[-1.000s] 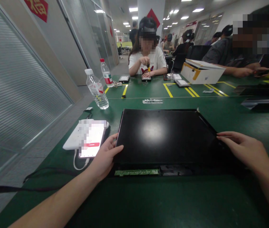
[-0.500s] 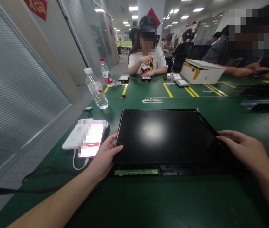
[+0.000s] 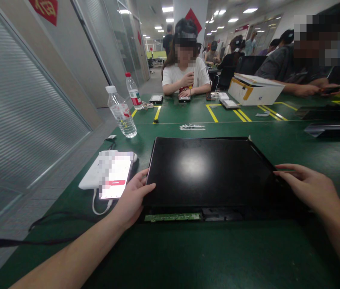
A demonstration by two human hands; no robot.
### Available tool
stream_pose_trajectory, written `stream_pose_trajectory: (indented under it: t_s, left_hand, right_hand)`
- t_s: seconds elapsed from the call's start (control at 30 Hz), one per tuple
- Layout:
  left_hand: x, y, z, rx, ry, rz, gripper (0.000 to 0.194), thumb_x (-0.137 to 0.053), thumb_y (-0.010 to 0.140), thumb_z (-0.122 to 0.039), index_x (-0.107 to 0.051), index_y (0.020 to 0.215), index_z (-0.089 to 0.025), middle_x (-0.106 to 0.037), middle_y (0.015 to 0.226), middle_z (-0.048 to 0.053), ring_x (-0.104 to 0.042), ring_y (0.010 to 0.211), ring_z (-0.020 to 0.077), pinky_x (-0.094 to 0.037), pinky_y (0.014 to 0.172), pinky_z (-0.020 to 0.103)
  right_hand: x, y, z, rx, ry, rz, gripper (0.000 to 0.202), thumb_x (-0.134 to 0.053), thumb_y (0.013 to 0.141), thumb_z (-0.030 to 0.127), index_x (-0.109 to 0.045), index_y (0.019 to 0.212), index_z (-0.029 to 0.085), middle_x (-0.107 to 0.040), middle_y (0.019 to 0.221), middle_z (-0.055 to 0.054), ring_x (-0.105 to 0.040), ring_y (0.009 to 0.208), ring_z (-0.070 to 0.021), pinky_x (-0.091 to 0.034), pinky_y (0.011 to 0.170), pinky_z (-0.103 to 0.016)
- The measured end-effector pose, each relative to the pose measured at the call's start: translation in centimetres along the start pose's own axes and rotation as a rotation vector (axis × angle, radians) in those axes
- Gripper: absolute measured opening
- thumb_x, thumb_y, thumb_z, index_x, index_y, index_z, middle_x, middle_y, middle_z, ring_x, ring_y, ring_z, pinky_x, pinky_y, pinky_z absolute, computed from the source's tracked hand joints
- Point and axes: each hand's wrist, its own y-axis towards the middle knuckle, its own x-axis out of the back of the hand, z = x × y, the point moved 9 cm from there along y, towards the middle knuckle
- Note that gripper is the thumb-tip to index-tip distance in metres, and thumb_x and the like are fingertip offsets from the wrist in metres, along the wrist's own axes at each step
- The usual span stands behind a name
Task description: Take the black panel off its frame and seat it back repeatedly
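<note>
A black flat panel with a glossy face point(image 3: 212, 176) lies on the green table point(image 3: 188, 253), a blurry light reflected in it. My left hand point(image 3: 135, 196) grips its left edge, thumb on top and fingers partly hidden at the side. On the opposite side my right hand point(image 3: 308, 184) pinches the right edge, thumb and fingers at the rim. Beneath the panel is a black frame point(image 3: 263, 145), which shows along the back and right. A green circuit strip point(image 3: 172, 217) is exposed along the near edge.
Left of the panel are a lit phone point(image 3: 118, 180), a white device point(image 3: 93, 172) with a cable, and two bottles point(image 3: 122, 116) point(image 3: 134, 94). White scraps point(image 3: 192, 127) lie behind the panel. Across the table a person point(image 3: 186, 76) handles a small drive; a white box point(image 3: 257, 90) stands at right.
My hands and the panel have hardly moved. Across the table, the person's raised hand has come down slightly and shifted its hold on the tool.
</note>
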Motion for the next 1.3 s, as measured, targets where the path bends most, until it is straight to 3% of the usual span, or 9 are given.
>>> stream_pose_trajectory:
  t_s: [0.27, 0.43, 0.87, 1.3]
  left_hand:
    - [-0.1, 0.4, -0.1, -0.096, -0.011, 0.058, 0.062, -0.085, 0.063, -0.016, -0.066, 0.122, -0.018, -0.081, 0.111, 0.01, -0.074, 0.113, 0.0346, -0.06, 0.093, 0.043]
    - [-0.1, 0.7, 0.1, -0.139, -0.012, 0.089, 0.063, -0.087, 0.063, -0.021, -0.067, 0.122, -0.019, -0.08, 0.117, 0.01, -0.072, 0.119, 0.0364, -0.057, 0.1, 0.046]
    - [0.1, 0.0, 0.1, -0.117, -0.042, 0.091, 0.078, -0.091, 0.063, -0.022, -0.063, 0.136, -0.018, -0.08, 0.12, 0.012, -0.069, 0.124, 0.0383, -0.058, 0.099, 0.046]
    - [-0.1, 0.2, 0.0, -0.069, -0.053, 0.098, 0.076, -0.085, 0.066, -0.013, -0.058, 0.137, -0.019, -0.082, 0.109, 0.009, -0.077, 0.104, 0.0328, -0.063, 0.09, 0.043]
  right_hand:
    - [0.1, 0.2, 0.1, 0.008, 0.006, -0.008, 0.043, -0.061, 0.056, 0.059, -0.08, 0.082, 0.031, -0.078, 0.078, -0.004, -0.069, 0.077, -0.0312, -0.051, 0.074, -0.043]
    - [-0.1, 0.3, -0.4, -0.042, -0.019, 0.017, 0.048, -0.06, 0.055, 0.061, -0.081, 0.084, 0.03, -0.078, 0.082, -0.005, -0.068, 0.08, -0.0316, -0.05, 0.074, -0.043]
    - [-0.2, 0.8, -0.6, -0.021, -0.048, 0.012, 0.041, -0.06, 0.055, 0.06, -0.08, 0.077, 0.032, -0.078, 0.08, -0.004, -0.068, 0.079, -0.0321, -0.049, 0.073, -0.043]
    - [0.0, 0.5, -0.5, -0.059, -0.019, 0.009, 0.042, -0.059, 0.052, 0.058, -0.079, 0.077, 0.031, -0.08, 0.086, -0.005, -0.069, 0.087, -0.0335, -0.049, 0.081, -0.046]
